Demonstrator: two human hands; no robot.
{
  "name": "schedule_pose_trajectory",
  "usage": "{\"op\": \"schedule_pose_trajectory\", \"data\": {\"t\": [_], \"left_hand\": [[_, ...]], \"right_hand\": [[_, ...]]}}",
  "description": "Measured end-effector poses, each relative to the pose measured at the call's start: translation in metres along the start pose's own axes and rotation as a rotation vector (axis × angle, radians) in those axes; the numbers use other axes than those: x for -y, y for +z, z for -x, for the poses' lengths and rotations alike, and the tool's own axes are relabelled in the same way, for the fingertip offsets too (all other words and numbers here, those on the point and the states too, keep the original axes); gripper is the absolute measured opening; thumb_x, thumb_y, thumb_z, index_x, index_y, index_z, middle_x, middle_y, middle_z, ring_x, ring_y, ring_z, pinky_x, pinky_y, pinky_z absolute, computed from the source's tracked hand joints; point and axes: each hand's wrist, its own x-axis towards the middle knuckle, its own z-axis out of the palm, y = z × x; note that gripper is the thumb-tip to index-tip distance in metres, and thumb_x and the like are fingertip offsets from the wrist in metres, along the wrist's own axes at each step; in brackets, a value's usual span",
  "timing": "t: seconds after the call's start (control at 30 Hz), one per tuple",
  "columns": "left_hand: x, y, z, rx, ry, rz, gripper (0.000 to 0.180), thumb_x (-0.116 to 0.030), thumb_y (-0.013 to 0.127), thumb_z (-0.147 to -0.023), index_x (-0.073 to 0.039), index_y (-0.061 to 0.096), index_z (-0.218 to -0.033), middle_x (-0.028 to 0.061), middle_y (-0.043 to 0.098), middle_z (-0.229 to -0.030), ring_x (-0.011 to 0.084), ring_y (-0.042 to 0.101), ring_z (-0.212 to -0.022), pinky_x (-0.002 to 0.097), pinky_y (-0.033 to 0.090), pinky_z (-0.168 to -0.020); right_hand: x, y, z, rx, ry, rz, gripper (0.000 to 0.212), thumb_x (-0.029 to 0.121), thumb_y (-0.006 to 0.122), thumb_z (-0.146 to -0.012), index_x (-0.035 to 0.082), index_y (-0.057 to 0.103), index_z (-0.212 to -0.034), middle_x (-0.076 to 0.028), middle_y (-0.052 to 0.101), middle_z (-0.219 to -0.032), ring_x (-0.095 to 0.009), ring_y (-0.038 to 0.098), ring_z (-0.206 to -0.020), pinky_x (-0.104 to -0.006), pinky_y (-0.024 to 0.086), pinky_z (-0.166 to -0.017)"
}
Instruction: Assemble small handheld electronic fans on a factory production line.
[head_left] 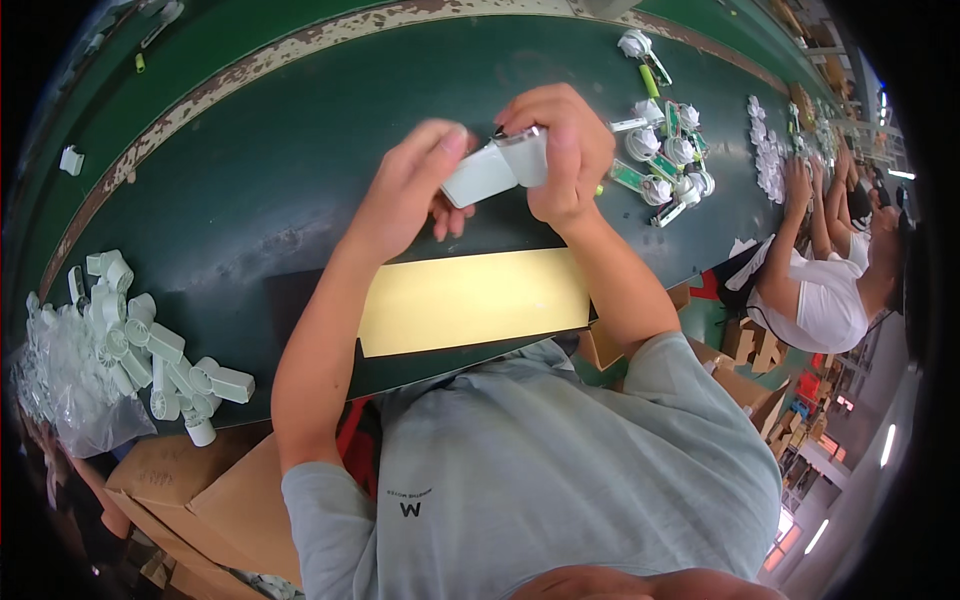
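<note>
Both my hands are raised over the green tabletop and hold a white plastic housing (482, 180) between them. It looks boxy and bends at a joint in the middle. My right hand (565, 150) wraps round its right part, thumb along the near side. At its left end is my left hand (415, 185), thumb on top and fingers curled beneath, a little blurred. A small dark piece shows by my right fingertips, too small to name. Below my hands, a flat yellow sheet (475, 300) lies near the table's front edge.
Several white fan-like assemblies with green circuit boards (660, 160) lie to the right. Empty white housings (150, 350) are heaped at left beside a clear plastic bag (85, 385). Cardboard boxes (210, 490) stand below the table. Co-workers (825, 290) sit farther along on the right.
</note>
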Motion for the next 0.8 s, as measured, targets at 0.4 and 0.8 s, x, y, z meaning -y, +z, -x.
{"op": "schedule_pose_trajectory", "data": {"t": [0.4, 0.8], "left_hand": [[0.017, 0.009, -0.004, -0.271, 0.751, -0.981, 0.046, -0.016, 0.085, -0.074, -0.004, 0.057, -0.109, 0.0124, 0.062, -0.098, 0.0348, 0.066, -0.082, 0.04, 0.056, -0.068], [0.009, 0.016, -0.002, -0.251, 0.921, -1.134, 0.043, -0.018, 0.086, -0.068, -0.004, 0.061, -0.101, 0.0084, 0.058, -0.091, 0.0294, 0.063, -0.071, 0.0375, 0.054, -0.061]], "right_hand": [[0.01, 0.007, 0.005, 0.01, 0.152, -0.149, 0.037, 0.017, 0.043, -0.098, -0.004, 0.065, -0.077, -0.016, 0.064, -0.074, -0.022, 0.061, -0.065, -0.0305, 0.047, -0.06], [0.018, 0.001, -0.004, -0.007, 0.183, -0.081, 0.041, 0.014, 0.045, -0.096, -0.004, 0.067, -0.067, -0.011, 0.059, -0.061, -0.017, 0.051, -0.05, -0.0293, 0.038, -0.047]]}}
